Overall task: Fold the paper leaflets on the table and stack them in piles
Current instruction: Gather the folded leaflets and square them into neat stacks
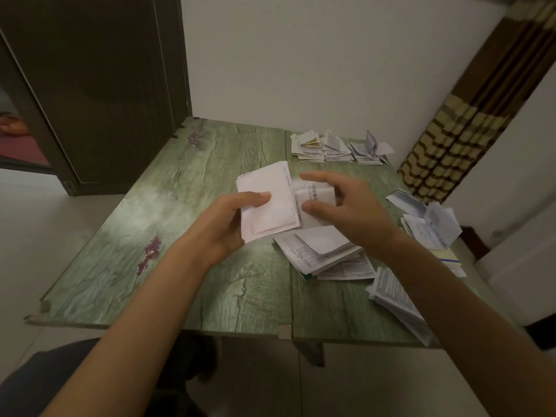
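At frame centre, above the table (pixel 180 236), the left hand (pixel 228 224) is pinching a part-folded leaflet (pixel 264 203) under its thumb while the blurred right hand (pixel 352 212) is hovering at the printed flap (pixel 317 194), grip unclear; aligning edges before creasing is advisable.

A plain off-white wall (pixel 331 55) stands behind the table (pixel 150 236), whose top is green, weathered-looking wood grain printed with purple flowers. At the far left a dark brown door (pixel 99 85) stands open beside a doorway, with something red and orange beyond it. A brown-and-cream patterned curtain (pixel 451 145) hangs at the right. The floor (pixel 376 386) is pale tile. The light is dim and even.
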